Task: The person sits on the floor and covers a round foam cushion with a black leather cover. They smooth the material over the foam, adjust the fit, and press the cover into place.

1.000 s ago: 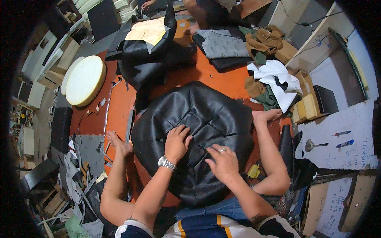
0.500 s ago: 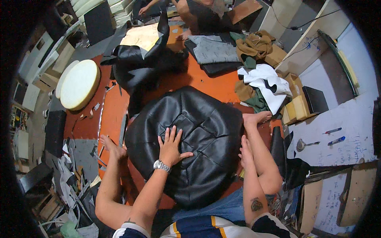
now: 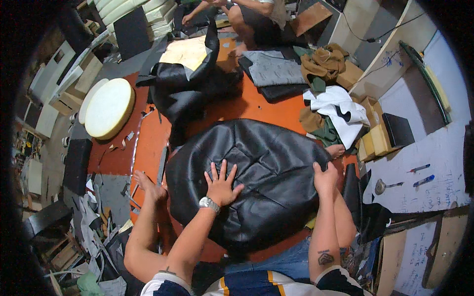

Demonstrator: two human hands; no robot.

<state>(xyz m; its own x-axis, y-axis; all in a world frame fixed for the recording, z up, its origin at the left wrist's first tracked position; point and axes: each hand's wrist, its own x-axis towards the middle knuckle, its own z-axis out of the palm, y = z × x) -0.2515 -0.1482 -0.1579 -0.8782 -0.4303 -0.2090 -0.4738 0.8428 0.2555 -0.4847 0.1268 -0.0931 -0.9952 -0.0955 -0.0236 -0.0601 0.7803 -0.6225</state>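
Left hand (image 3: 222, 191) is spread wide, basically flat on the black cover (image 3: 264, 190); right hand (image 3: 326, 178) has the cover's right edge pinched.

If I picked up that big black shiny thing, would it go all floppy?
The black leathery thing would probably flop, since its top is creased and its edge bunches into a corner. It might feel slippery too, because its surface shines.
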